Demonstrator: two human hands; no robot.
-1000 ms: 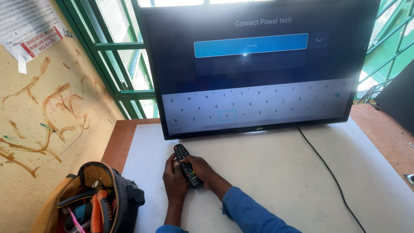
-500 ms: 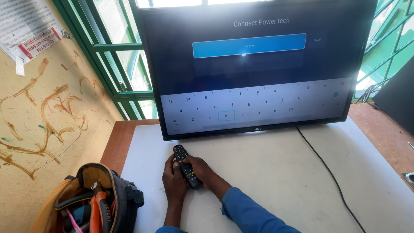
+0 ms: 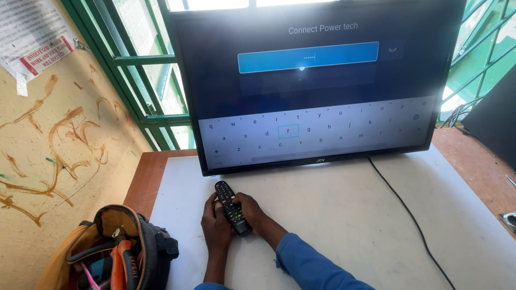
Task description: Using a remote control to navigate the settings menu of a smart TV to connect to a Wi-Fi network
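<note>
Both hands are bare: no gloves, rings or wristwear are visible. The left hand shows an uncovered wrist and forearm down to the frame edge, where a strip of blue fabric appears. The right hand joins a forearm covered by a long blue sleeve, plain and loosely creased.

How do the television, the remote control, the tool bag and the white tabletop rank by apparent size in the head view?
1. white tabletop, partly cut off
2. television
3. tool bag, partly cut off and nearer the camera
4. remote control, held in both hands
</note>
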